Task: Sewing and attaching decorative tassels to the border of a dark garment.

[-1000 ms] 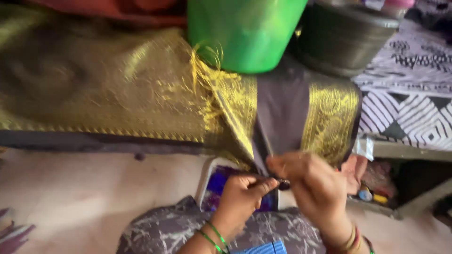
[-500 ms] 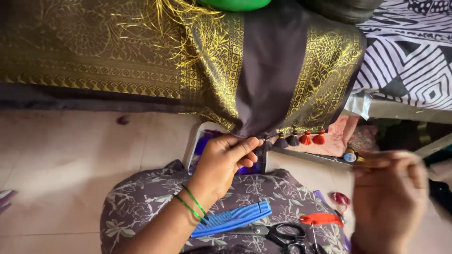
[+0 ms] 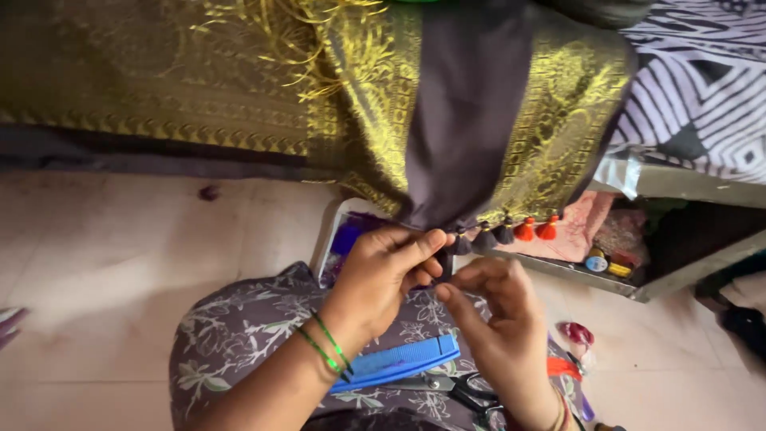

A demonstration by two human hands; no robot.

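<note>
Your left hand (image 3: 383, 271) pinches the bottom edge of the cloth (image 3: 471, 128), thumb and forefinger clamped on it. Your right hand (image 3: 495, 319) sits just below, fingers curled toward the same spot; can't tell if they grip anything. Cloth is dark grey-brown with gold woven borders, hanging straight above your fingers. Row of tassels (image 3: 511, 233) on the hem, right of your fingertips: dark ones, then orange-red. Right of them, an open box (image 3: 638, 287) holds thread spools (image 3: 606, 265).
</note>
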